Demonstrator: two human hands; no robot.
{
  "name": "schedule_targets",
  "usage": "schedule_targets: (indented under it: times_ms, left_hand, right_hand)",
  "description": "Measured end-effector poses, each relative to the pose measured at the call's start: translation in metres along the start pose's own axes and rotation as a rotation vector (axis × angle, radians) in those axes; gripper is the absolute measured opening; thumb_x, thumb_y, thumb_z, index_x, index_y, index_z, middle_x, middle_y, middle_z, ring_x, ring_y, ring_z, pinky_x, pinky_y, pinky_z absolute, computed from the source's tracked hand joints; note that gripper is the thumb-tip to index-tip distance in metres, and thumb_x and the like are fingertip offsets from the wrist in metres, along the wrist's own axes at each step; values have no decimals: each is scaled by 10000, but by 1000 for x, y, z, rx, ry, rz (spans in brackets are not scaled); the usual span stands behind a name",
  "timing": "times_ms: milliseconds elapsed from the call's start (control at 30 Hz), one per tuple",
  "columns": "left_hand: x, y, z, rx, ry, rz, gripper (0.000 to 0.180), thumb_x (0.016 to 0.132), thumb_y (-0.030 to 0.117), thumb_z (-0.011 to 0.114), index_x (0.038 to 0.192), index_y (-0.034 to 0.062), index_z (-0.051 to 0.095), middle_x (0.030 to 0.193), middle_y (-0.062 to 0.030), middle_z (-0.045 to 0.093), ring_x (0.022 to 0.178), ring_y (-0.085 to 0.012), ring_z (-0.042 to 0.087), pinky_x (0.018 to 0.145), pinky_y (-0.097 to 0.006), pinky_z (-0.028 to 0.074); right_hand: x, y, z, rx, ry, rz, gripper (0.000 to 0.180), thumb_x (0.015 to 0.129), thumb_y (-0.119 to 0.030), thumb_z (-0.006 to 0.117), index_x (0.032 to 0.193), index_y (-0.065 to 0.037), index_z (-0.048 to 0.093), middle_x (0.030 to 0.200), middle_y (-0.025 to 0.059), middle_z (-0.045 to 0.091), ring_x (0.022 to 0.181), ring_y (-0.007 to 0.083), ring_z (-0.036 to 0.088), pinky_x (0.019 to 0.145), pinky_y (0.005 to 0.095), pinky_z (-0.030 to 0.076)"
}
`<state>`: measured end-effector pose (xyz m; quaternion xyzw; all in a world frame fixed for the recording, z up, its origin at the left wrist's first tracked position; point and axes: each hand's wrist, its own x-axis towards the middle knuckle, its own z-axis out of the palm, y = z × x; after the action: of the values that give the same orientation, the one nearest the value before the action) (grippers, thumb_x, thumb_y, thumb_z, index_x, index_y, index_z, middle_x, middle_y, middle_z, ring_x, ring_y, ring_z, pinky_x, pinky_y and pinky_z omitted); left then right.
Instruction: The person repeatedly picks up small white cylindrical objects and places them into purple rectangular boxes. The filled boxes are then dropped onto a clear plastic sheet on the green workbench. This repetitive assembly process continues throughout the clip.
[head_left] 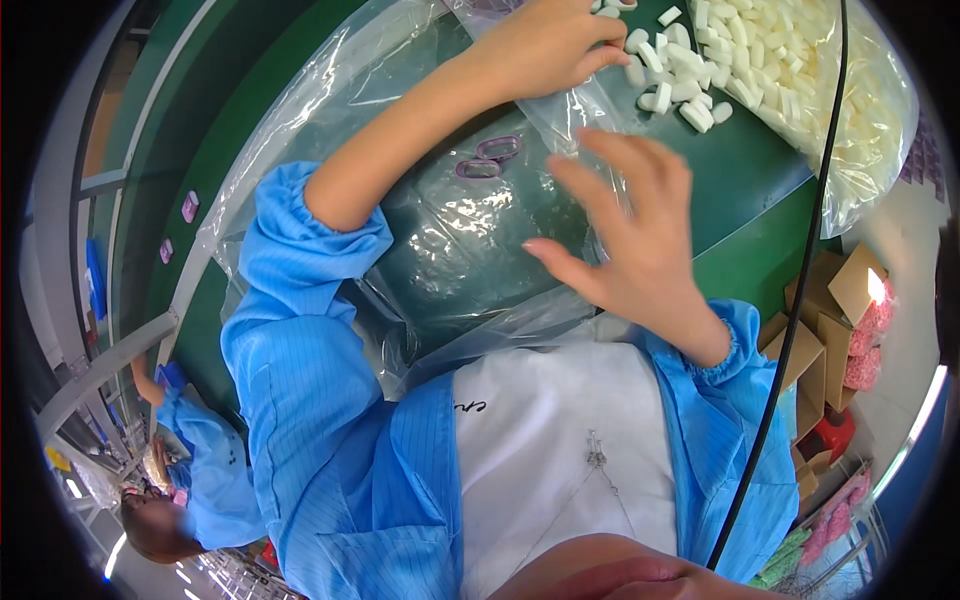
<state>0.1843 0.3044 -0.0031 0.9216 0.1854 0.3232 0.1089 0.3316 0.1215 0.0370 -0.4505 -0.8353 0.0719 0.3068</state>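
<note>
Hanging over clear plastic [450, 245], right fingers [594, 194] splay empty while left fingers [602, 60], grip unclear, sit beside white pieces [685, 65].

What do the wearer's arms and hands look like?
The left hand and right hand are ungloved. The left sleeve and right sleeve are bright blue, finely striped and loose, with gathered cuffs; the left ends near the elbow, the right near the wrist.

We've got small white rounded pieces [686, 72] in a loose jumble on the green table [745, 180], tilted every which way. Two purple oval rings [488, 160], hollow, side by side amid creased, spread-out clear plastic [447, 240].
</note>
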Motion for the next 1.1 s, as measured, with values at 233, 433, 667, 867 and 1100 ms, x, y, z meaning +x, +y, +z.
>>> schedule_targets:
  times_ms: [233,433,667,867,1100]
  left_hand:
    - [-8,39,-39,-37,139,-217,339,801,159,796,1087,26,672,1245,-153,609,1130,-310,582,944,-400,487]
    - [-91,100,-56,-276,237,-539,500,708,184,904,1120,35,663,1202,-138,630,1014,-264,646,867,-360,537]
    - [-134,122,-15,-161,371,-728,312,742,36,865,989,7,678,976,-108,686,816,-202,675,736,-296,551]
    - [-132,134,-22,-137,242,-575,302,734,20,848,996,25,697,965,-99,675,825,-228,669,701,-313,543]
    - [-141,130,-17,-206,254,-550,297,737,30,840,995,41,693,974,-93,671,865,-257,654,727,-343,532]
  right_hand:
    - [-17,50,24,-154,-59,122,475,816,-236,757,1234,-52,626,1368,130,547,1224,334,515,1005,465,405]
    - [-17,42,26,-128,-128,65,527,791,-330,785,1235,-84,644,1386,125,532,1240,304,505,1046,477,355]
    - [1,55,10,143,274,242,274,880,-264,753,1080,-87,698,998,65,692,923,245,626,815,376,477]
    - [12,91,22,-293,198,608,233,885,-279,757,919,-60,685,821,47,682,630,247,644,587,356,511]
    - [7,101,25,-389,244,301,180,875,-234,763,909,-60,727,825,66,683,619,257,653,573,370,528]
